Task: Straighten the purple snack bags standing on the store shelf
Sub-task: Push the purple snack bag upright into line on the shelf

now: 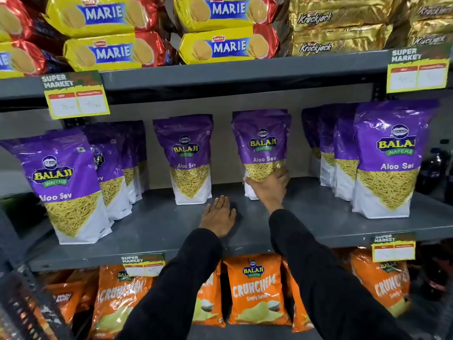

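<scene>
Right hand (268, 186) fingers wrap the lower front of the upright purple foil Aloo Sev snack bag (262, 146); left hand (219, 215) lies flat, fingers spread, on the grey metal shelf (157, 224) just left of the bag.

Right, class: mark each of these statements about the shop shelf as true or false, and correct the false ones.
1. The right hand has its grip on a purple Aloo Sev bag. True.
2. The left hand is lifting a purple bag. False: it lies flat on the grey shelf, holding nothing.
3. Orange Crunchem bags stand on the shelf below. True.
4. The Marie packets are under the purple bags. False: they are on the shelf above.
</scene>
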`<state>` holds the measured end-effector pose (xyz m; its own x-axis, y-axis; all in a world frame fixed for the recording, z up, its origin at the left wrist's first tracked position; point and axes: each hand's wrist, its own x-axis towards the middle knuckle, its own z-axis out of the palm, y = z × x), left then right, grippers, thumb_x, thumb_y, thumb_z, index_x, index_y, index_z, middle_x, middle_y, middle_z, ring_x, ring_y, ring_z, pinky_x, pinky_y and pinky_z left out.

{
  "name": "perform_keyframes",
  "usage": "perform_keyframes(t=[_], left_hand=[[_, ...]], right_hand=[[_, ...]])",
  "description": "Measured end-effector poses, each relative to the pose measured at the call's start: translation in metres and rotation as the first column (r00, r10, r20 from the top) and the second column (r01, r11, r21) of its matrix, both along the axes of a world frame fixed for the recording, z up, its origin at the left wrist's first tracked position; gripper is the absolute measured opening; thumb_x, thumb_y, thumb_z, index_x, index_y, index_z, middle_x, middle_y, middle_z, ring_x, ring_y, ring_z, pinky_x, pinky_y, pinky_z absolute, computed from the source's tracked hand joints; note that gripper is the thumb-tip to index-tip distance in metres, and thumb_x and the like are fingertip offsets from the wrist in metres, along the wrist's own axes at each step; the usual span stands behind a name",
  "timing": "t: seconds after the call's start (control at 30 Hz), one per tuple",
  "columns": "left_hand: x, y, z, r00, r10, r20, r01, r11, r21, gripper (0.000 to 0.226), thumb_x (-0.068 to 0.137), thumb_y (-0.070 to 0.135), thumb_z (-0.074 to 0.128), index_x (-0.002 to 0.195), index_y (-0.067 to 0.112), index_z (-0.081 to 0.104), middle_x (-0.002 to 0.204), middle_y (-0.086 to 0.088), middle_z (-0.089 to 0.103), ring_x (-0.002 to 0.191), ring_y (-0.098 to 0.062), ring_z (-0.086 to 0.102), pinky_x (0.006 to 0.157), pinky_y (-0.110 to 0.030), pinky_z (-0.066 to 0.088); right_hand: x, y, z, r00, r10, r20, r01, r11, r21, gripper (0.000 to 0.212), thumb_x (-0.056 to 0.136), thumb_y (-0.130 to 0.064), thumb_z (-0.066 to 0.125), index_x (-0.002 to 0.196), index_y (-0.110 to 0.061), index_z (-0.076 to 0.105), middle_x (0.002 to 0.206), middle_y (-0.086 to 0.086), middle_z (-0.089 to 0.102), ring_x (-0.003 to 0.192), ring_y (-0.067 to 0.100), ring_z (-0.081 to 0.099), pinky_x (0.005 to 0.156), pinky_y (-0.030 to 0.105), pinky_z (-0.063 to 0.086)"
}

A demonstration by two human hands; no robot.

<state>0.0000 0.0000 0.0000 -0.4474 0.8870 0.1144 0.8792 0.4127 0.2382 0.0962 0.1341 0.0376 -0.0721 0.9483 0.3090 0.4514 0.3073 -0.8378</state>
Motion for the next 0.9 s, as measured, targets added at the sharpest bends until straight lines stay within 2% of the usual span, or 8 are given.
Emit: perform_keyframes(t=[0.13,0.27,0.4,0.6,0.9], left_hand=[[-0.008,0.004,-0.009,1.000,-0.024,0.015,0.025,0.999,-0.031,0.063,0.110,0.038,0.020,0.165,0.010,0.013,0.174,-0.007,0.010,0.163,-0.021,0.009,0.132,-0.044,0.006],[-0.013,0.010,-0.012,0.999,-0.047,-0.015,0.046,0.998,-0.034,0.061,0.109,0.037,0.022,0.164,0.010,0.020,0.173,-0.006,0.017,0.161,-0.020,0.015,0.130,-0.043,0.009],[-0.014,0.011,-0.016,0.998,-0.049,-0.039,0.048,0.998,-0.028,0.059,0.109,0.036,0.025,0.162,0.010,0.024,0.172,-0.006,0.020,0.161,-0.021,0.018,0.129,-0.044,0.012],[-0.016,0.012,-0.017,0.996,-0.056,-0.064,0.055,0.998,-0.026,0.059,0.109,0.035,0.026,0.161,0.009,0.026,0.171,-0.007,0.023,0.160,-0.022,0.020,0.128,-0.045,0.014],[-0.014,0.012,-0.014,0.994,-0.057,-0.091,0.053,0.998,-0.041,0.057,0.108,0.035,0.026,0.159,0.010,0.032,0.169,-0.007,0.027,0.158,-0.022,0.025,0.128,-0.044,0.018]], right_hand=[[-0.013,0.010,-0.002,0.999,-0.037,0.007,0.037,0.999,-0.025,0.147,0.059,-0.057,0.091,0.158,0.006,0.002,0.164,0.028,0.015,0.153,0.040,0.018,0.121,0.054,0.027],[-0.021,0.019,-0.007,0.995,-0.095,0.017,0.095,0.995,0.003,0.143,0.058,-0.051,0.094,0.158,0.005,0.007,0.160,0.026,0.024,0.147,0.042,0.029,0.116,0.056,0.033],[-0.024,0.021,-0.014,0.995,-0.097,0.029,0.097,0.995,0.010,0.140,0.061,-0.046,0.094,0.159,0.000,0.004,0.155,0.024,0.027,0.144,0.041,0.032,0.113,0.058,0.036],[-0.024,0.021,-0.017,0.994,-0.104,0.038,0.102,0.993,0.053,0.138,0.063,-0.046,0.093,0.158,0.002,0.006,0.151,0.025,0.032,0.141,0.041,0.036,0.115,0.053,0.034],[-0.012,-0.001,-0.017,0.987,-0.136,0.084,0.130,0.988,0.082,0.133,0.064,-0.048,0.091,0.157,0.002,0.010,0.143,0.024,0.041,0.131,0.039,0.045,0.104,0.049,0.043]])
